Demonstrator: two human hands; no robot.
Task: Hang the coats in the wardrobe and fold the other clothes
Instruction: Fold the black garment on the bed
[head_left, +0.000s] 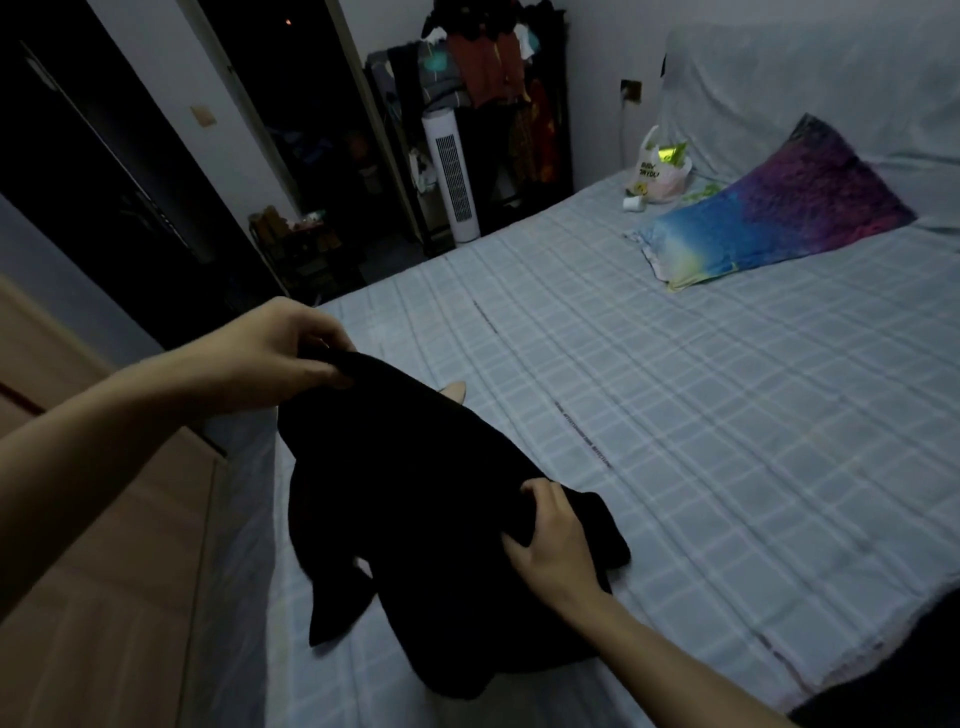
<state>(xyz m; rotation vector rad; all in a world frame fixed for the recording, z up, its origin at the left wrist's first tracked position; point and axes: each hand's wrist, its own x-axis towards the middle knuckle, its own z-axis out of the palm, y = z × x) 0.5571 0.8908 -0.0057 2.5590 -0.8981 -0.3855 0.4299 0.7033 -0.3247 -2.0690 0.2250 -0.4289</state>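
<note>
Your black garment (415, 499) shows no detail in the dim light; both forearms and the bed (675, 415) are cut off by the edges.

A garment (415, 499) lies on the bed's (675, 415) near-left corner, pillow (779, 208) far right.

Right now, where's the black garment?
In the head view the black garment is lower-centre, over the near-left edge of the checked bed. The left hand pinches its top end, and the right hand grips its lower right part.
</note>
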